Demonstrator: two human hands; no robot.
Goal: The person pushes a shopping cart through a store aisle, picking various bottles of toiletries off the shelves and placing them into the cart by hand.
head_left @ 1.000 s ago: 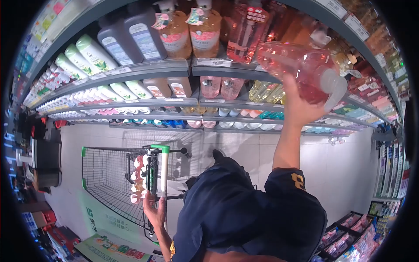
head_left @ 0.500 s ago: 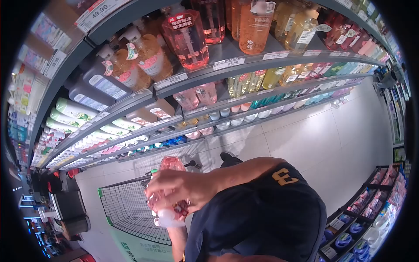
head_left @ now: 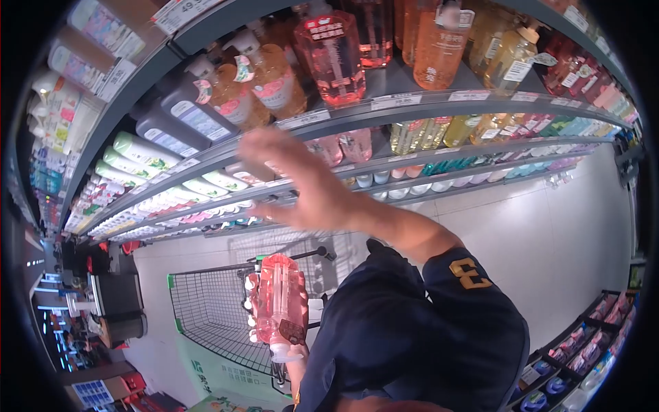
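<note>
My left hand [head_left: 252, 317] is wrapped round a clear bottle of pink liquid [head_left: 281, 292], which I take for body wash. Its white cap end points down in the head view, and a dark label shows near that end. Much of the palm is hidden behind the bottle. My right hand [head_left: 302, 185], blurred by motion, is open with fingers spread and nothing in it. It appears in front of the shelf edge, near the grey-purple bottles [head_left: 199, 120] and the amber pump bottles [head_left: 274, 82]. Whether it touches the shelf I cannot tell.
A wire shopping cart [head_left: 206, 302] with green corners stands below the bottle. Several shelf tiers [head_left: 384, 103] hold bottles with price tags. A red-pink bottle [head_left: 333, 58] stands on the upper tier. At lower right is a divided display rack [head_left: 563, 350]. Light floor tiles [head_left: 494, 220] lie between.
My right hand has come off the pink bottle and moved up towards the shelf, its fingers spreading. The bottle stays in my left hand, now more fully visible. The view has shifted slightly.
</note>
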